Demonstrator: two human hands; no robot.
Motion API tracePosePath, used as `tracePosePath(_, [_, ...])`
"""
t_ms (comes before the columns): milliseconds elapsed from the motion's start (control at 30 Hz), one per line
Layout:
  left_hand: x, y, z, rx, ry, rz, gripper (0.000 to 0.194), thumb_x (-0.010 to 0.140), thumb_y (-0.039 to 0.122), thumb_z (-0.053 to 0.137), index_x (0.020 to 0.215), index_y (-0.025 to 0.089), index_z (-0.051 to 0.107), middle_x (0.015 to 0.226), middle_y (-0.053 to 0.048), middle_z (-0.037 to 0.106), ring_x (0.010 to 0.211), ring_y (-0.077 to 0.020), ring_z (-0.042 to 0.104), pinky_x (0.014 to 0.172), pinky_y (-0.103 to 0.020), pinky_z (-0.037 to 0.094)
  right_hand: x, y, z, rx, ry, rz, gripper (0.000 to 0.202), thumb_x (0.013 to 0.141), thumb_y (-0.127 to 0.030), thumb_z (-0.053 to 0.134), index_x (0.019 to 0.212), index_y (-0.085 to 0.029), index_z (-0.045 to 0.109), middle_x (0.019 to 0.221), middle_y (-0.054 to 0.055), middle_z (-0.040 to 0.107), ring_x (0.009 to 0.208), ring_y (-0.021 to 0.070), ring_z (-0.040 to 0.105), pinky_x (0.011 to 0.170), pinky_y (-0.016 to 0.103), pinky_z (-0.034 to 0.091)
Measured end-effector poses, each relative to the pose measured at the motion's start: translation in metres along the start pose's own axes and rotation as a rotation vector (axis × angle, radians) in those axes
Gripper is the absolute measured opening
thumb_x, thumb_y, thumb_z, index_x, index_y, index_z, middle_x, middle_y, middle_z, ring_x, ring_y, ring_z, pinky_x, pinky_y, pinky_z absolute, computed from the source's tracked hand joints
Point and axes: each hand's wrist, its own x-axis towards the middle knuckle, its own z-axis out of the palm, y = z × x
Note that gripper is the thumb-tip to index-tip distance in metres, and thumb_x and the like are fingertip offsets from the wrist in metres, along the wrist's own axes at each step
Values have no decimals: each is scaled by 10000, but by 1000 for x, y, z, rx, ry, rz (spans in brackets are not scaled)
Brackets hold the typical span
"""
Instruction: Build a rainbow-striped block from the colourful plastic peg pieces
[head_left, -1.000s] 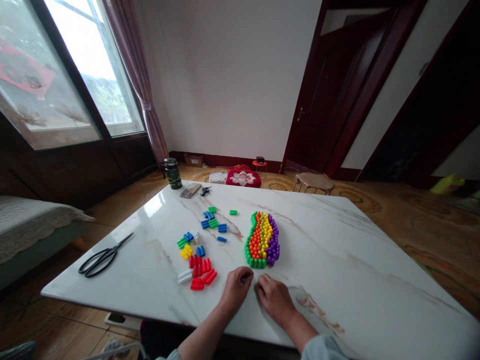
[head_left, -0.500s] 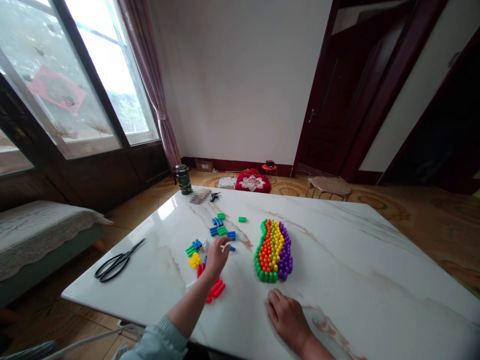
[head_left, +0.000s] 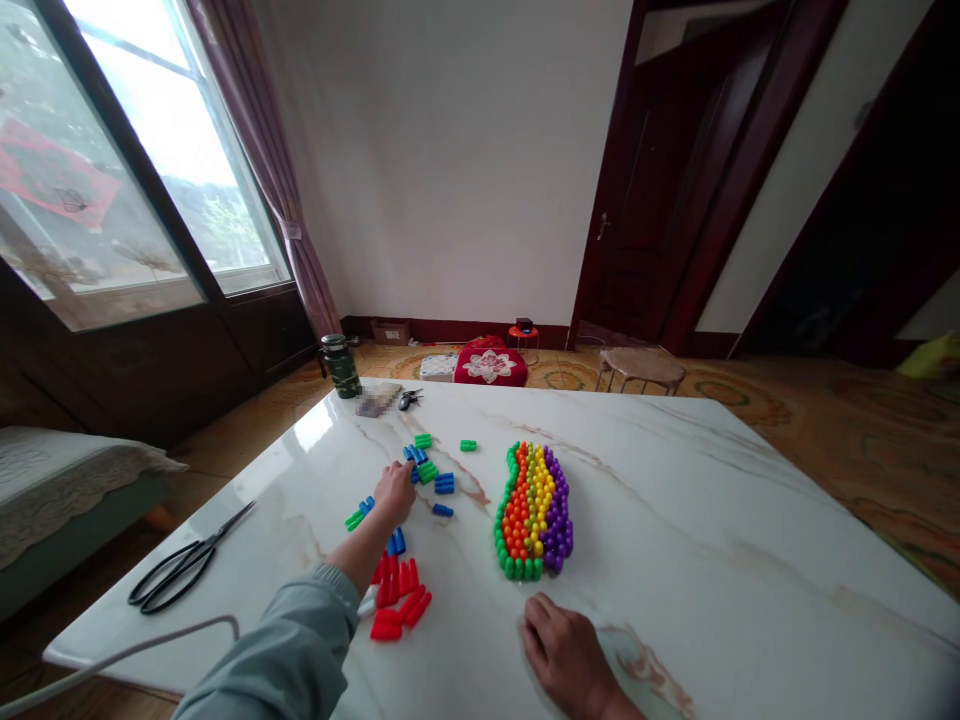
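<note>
From my remote seat, nearest first: right hand (head_left: 562, 650) was on the table (head_left: 675, 530), fingers curled in, just below the beadwork (head_left: 534, 510); couldn't tell whether it pinched anything. Red pieces (head_left: 411, 605) lay loose to the left, scissors (head_left: 176, 573) farther left, well apart from them. Beadwork sat flat right of centre, packed in bands: green edge, orange, olive-ish, yellow, purple. That part looked joined up; I judged it well built, though not whether it was complete. Left hand (head_left: 394, 493) was farther out, reaching among the small pieces, fingers bent by the blue and green clusters (head_left: 427, 471); grasp or no grasp, couldn't tell. A single blue piece (head_left: 442, 510) and, beyond it, a green piece (head_left: 468, 446) were lying separate, so loose stock was left unjoined.

Hidden stuff: left sleeve (head_left: 281, 640) covered part of the near pile, a pale piece (head_left: 367, 602) was mostly blocked, left fingertips blurred into the clusters. Any thread was too fine to see. Far end: pixelated flat object (head_left: 378, 400), unreadable, between keys (head_left: 409, 400) and flask (head_left: 342, 368)
</note>
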Motion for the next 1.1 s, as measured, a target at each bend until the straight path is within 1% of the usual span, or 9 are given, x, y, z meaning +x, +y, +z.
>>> tracePosePath(167, [-4, 7, -3, 62, -27, 42, 327, 829, 237, 505, 1132, 157, 598, 1133, -165, 587, 1071, -304, 558, 813, -357, 457, 1, -1, -1, 18, 16, 12, 103, 888, -168, 462, 806, -212, 506, 769, -11, 607, 646, 125, 602, 575, 252, 327])
tracePosePath(367, [-12, 20, -1, 64, -92, 157, 373, 773, 373, 603, 1102, 202, 642, 1092, -120, 624, 1052, -277, 587, 830, -324, 463, 1, -2, 0, 26, 36, 0, 105, 885, -159, 464, 804, -213, 507, 750, -14, 594, 636, 128, 600, 570, 254, 329])
tracePosePath(467, [-9, 27, -4, 72, -137, 214, 381, 716, 362, 654, 1072, 227, 677, 1066, -99, 644, 1047, -270, 595, 846, -313, 465, 1, -1, 0, 33, 34, 3, 111, 882, -155, 465, 800, -217, 506, 750, -17, 593, 636, 126, 598, 564, 254, 328])
tracePosePath(567, [1, 35, -8, 81, -174, 256, 356, 677, 359, 683, 999, 209, 714, 1039, -106, 655, 1046, -290, 593, 867, -332, 466, 0, 0, 1, 50, 24, 14, 111, 883, -155, 463, 802, -218, 504, 759, -18, 594, 642, 124, 601, 569, 253, 333])
tracePosePath(633, [10, 41, -9, 81, -177, 278, 388, 694, 300, 655, 1066, 202, 696, 1068, -113, 645, 1055, -292, 587, 876, -344, 468, 0, 0, 2, 53, 17, 18, 113, 890, -162, 459, 801, -219, 500, 761, -19, 593, 642, 124, 603, 572, 254, 335])
tracePosePath(700, [17, 46, -5, 76, -180, 307, 510, 683, 204, 631, 1193, 211, 635, 1115, -113, 628, 1071, -291, 580, 871, -348, 475, 0, 1, 2, 49, 13, 19, 115, 893, -164, 457, 800, -218, 499, 757, -21, 592, 641, 124, 604, 572, 256, 332])
tracePosePath(767, [21, 49, 0, 64, -204, 352, 579, 643, 126, 625, 1212, 231, 622, 1117, -97, 623, 1062, -281, 586, 863, -336, 481, 0, 1, 2, 43, 16, 16, 116, 892, -164, 457, 798, -216, 500, 751, -21, 593, 643, 124, 603, 571, 255, 328])
tracePosePath(900, [23, 49, 11, 40, -241, 416, 510, 615, 66, 603, 1079, 258, 692, 1092, -73, 607, 1007, -249, 606, 846, -306, 485, 1, 0, 1, 40, 23, 16, 116, 892, -171, 450, 798, -214, 505, 746, -16, 601, 633, 120, 594, 563, 250, 318])
tracePosePath(1100, [21, 42, 14, 8, -234, 442, 483, 597, 109, 628, 1055, 248, 692, 1082, -76, 602, 937, -225, 621, 810, -284, 487, 2, -2, -4, 17, -5, 30, 123, 898, -179, 447, 795, -212, 503, 744, -14, 600, 645, 126, 603, 571, 257, 316])
